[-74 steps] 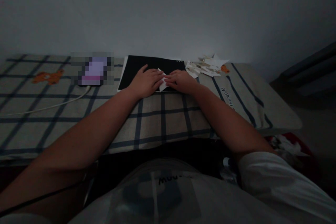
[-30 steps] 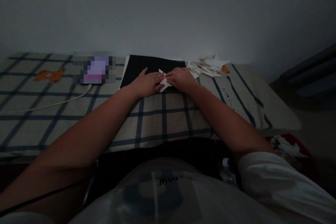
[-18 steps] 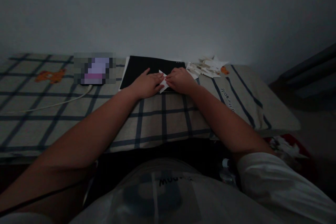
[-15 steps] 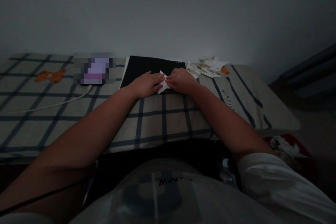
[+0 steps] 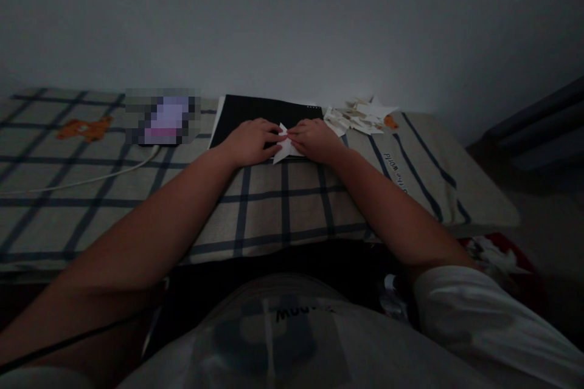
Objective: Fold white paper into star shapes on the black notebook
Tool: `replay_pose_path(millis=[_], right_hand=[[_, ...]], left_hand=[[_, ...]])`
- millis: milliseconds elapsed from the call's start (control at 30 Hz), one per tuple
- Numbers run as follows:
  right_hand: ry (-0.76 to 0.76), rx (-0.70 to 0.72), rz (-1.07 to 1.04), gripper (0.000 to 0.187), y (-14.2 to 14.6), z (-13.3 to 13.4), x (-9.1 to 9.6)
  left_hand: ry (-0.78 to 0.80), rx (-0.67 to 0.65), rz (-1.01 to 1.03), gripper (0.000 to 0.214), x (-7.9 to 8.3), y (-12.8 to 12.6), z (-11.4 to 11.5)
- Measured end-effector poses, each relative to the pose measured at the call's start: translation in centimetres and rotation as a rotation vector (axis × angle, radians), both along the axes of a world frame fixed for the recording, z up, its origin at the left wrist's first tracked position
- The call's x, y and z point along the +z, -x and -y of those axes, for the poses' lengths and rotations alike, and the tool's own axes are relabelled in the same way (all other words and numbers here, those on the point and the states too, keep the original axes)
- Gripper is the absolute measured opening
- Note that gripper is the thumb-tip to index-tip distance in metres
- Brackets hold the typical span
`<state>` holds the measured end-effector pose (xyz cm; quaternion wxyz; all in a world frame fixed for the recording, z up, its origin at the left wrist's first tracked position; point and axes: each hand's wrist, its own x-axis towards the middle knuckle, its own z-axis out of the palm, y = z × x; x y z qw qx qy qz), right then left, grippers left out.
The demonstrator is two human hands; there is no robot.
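Between my hands lies a small piece of folded white paper (image 5: pixel 283 149), its pointed corners showing above and below my fingers. My left hand (image 5: pixel 253 141) grips its left side, fingers and thumb closing on the paper. From the right, my right hand (image 5: pixel 314 140) pinches the paper with the fingertips close to those of the left. Under both hands is a black-covered notebook (image 5: pixel 260 110) with white pages at its left edge. The paper's exact folds are partly hidden by my fingers.
A heap of folded white paper pieces (image 5: pixel 360 115) sits right of the notebook. Left stands a phone (image 5: pixel 166 121) with a white cable (image 5: pixel 104 177). A checked cloth (image 5: pixel 264 219) covers the table. Below its right edge are a red container with paper scraps (image 5: pixel 497 255) and a bottle (image 5: pixel 392 298).
My left hand's fingers have curled more and shifted slightly up along the paper. My right hand stays nearly in place, and the paper has turned slightly.
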<state>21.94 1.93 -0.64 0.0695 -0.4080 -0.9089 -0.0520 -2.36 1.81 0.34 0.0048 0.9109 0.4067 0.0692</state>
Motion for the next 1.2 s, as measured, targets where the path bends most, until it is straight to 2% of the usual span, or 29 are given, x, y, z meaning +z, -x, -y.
replay_pose_path(millis=[333,600,733,967,1200], right_hand=[[0.125,-0.005,-0.039,0.062,0.3,-1.1,-0.8],[0.076,0.025,-0.053,0.044,-0.2,-0.6,0.4],[0.067,0.044,-0.108,0.038,-0.4,-0.6,0.3],[0.053,0.183,-0.224,0.027,-1.0,-0.9,-0.8],[0.085,0.308,-0.251,0.026,-0.9,-0.6,-0.5]], left_hand=[[-0.018,-0.071,-0.044,0.054,-0.2,0.6,-1.0],[-0.006,-0.028,0.001,0.054,-0.5,0.5,-0.8],[0.000,-0.007,0.014,0.054,-0.4,0.4,-0.7],[-0.004,-0.013,0.011,0.049,-0.5,0.4,-0.7],[-0.004,-0.005,0.005,0.048,-0.3,0.4,-0.7]])
